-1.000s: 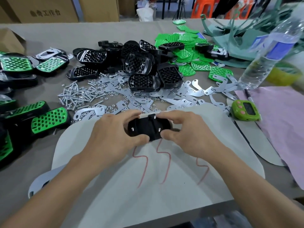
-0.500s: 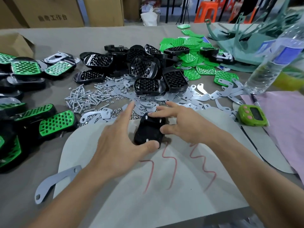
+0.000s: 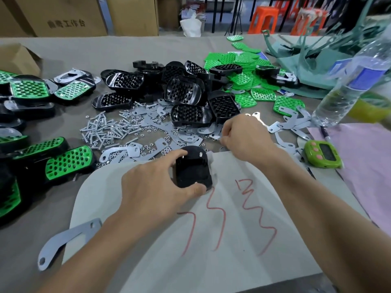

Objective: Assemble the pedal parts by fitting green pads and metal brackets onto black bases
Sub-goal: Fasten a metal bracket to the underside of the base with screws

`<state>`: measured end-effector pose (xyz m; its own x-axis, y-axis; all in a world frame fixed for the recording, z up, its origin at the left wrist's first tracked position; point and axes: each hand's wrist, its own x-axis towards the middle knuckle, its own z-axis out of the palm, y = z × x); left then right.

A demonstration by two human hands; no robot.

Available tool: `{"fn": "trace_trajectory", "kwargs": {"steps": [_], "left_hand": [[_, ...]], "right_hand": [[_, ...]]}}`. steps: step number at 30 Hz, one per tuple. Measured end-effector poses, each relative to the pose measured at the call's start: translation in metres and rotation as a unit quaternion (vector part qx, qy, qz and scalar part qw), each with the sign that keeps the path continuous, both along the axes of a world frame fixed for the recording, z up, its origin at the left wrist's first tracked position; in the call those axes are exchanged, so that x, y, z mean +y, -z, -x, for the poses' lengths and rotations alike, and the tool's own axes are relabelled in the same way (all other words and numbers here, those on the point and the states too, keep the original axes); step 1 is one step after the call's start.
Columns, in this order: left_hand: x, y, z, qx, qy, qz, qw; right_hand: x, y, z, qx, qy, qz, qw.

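Black base [image 3: 193, 172] is lying underside-up at the far edge of the white sheet [image 3: 232, 250] right in front of me. My left hand [image 3: 152, 187] grips it end to end, thumb curled on the near edge and index finger hooked over the far one. Two screw tips [image 3: 200, 154] poke up through the far end, so I reckon I'm on the bracket step now, though the pad side faces down and I can't see it. My right hand [image 3: 243, 138] is over in the heap of metal brackets [image 3: 190, 136] just past the sheet, fingers curled down onto them, but honestly I can't tell if they've pinched one or are only touching. Next move as I see it: get one bracket clear of the heap without dragging its neighbours along, bring it across, line its holes up with those screw tips and drop it on flat, with the base pinned so it doesn't skate on the sheet
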<state>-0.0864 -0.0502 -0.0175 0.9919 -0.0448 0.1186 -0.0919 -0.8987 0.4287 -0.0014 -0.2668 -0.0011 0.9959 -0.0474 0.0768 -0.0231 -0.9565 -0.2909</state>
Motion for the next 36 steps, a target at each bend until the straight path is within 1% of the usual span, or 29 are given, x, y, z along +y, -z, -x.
{"fn": "trace_trajectory", "kwargs": {"steps": [2, 4, 6, 8, 9, 10, 11, 13, 14, 16, 17, 20, 22, 24, 27, 29, 33, 34, 36], "left_hand": [[0.001, -0.001, 0.001, 0.014, 0.003, 0.007, 1.0], [0.002, 0.0, 0.003, 0.014, 0.01, 0.002, 1.0], [0.001, 0.002, 0.005, 0.005, 0.009, -0.011, 1.0], [0.0, 0.004, 0.006, 0.0, 0.006, -0.018, 1.0], [-0.001, 0.005, 0.006, -0.004, 0.002, -0.019, 1.0], [-0.001, 0.007, 0.005, -0.012, -0.002, -0.02, 1.0], [-0.002, 0.009, 0.005, -0.021, -0.006, -0.02, 1.0], [-0.003, 0.012, 0.005, -0.035, -0.017, -0.018, 0.999], [-0.004, 0.012, 0.005, -0.036, -0.021, -0.017, 0.999], [-0.005, 0.013, 0.004, -0.034, -0.023, -0.017, 0.999], [-0.005, 0.013, 0.004, -0.033, -0.022, -0.016, 0.999], [-0.003, 0.013, 0.003, -0.018, -0.016, 0.002, 1.0], [0.0, 0.015, 0.003, -0.018, -0.011, 0.019, 1.0], [0.003, 0.016, 0.002, -0.027, 0.004, 0.01, 1.0], [0.004, 0.017, 0.001, -0.018, 0.018, 0.004, 1.0], [0.005, 0.017, 0.001, -0.008, 0.021, 0.016, 1.0], [0.009, 0.018, 0.002, 0.0, 0.037, 0.04, 0.999], [0.009, 0.019, 0.001, -0.001, 0.041, 0.039, 0.998], [0.01, 0.02, 0.001, 0.0, 0.042, 0.036, 0.998]], "right_hand": [[0.001, 0.002, 0.002, -0.047, -0.018, 0.061, 0.997], [0.001, 0.007, 0.005, -0.109, -0.015, 0.109, 0.988], [-0.003, 0.011, 0.008, -0.161, 0.017, 0.104, 0.981], [-0.012, 0.013, 0.011, -0.225, 0.056, 0.059, 0.971], [-0.016, 0.012, 0.014, -0.252, 0.08, 0.013, 0.964], [-0.018, 0.01, 0.017, -0.265, 0.104, -0.054, 0.957], [-0.019, 0.007, 0.02, -0.263, 0.125, -0.141, 0.946], [-0.014, 0.0, 0.026, -0.22, 0.146, -0.32, 0.91], [-0.008, -0.003, 0.03, -0.187, 0.148, -0.389, 0.89], [0.006, -0.005, 0.04, -0.111, 0.13, -0.479, 0.861], [0.013, -0.005, 0.046, -0.083, 0.116, -0.502, 0.853], [0.03, 0.004, 0.062, -0.031, 0.098, -0.525, 0.845], [0.038, 0.01, 0.072, -0.007, 0.098, -0.548, 0.831], [0.042, 0.014, 0.077, 0.003, 0.098, -0.557, 0.824], [0.043, 0.016, 0.079, 0.0, 0.109, -0.56, 0.821], [0.044, 0.017, 0.079, -0.003, 0.112, -0.544, 0.831], [0.051, 0.025, 0.078, -0.034, 0.105, -0.45, 0.886], [0.053, 0.026, 0.078, -0.04, 0.099, -0.437, 0.893], [0.055, 0.025, 0.078, -0.042, 0.08, -0.453, 0.887]]}}
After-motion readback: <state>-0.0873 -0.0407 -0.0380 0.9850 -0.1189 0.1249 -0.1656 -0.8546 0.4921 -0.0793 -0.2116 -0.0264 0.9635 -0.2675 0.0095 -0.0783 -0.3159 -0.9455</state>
